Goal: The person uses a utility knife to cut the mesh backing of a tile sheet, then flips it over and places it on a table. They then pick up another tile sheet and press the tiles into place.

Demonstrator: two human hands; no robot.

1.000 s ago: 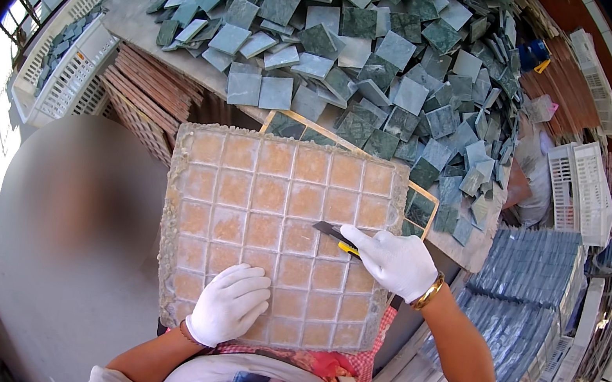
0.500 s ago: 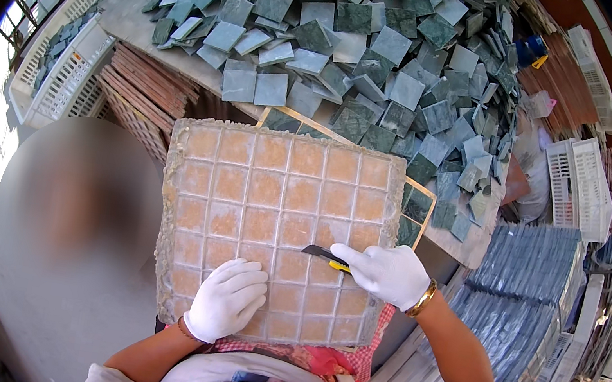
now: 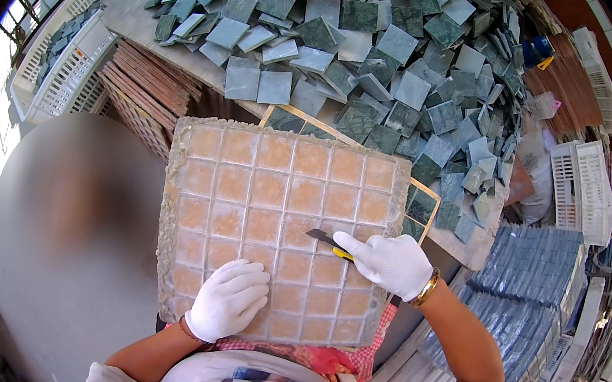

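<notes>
A square panel (image 3: 263,226) with a grid of orange-tan squares, pale lines between them and a rough grey rim lies in front of me. My right hand (image 3: 395,266), in a white glove, grips a yellow and black utility knife (image 3: 342,253). Its dark blade points left over the panel's middle right; whether the tip touches cannot be told. In a white glove too, my left hand (image 3: 229,300) rests on the panel's lower part, fingers together and laid flat. Behind the panel, a wooden grid frame (image 3: 420,208) holding green tiles is partly hidden.
A large heap of green-grey stone tiles (image 3: 359,49) covers the table (image 3: 138,20) beyond the panel. White plastic crates (image 3: 61,83) stand at far left and a stack of reddish slabs (image 3: 143,88) nearby. Blue-grey wrapped stacks (image 3: 515,301) are at right. A blurred person (image 3: 70,235) is at left.
My right hand and the knife have moved slightly up the panel, away from me. My left hand stays in place.
</notes>
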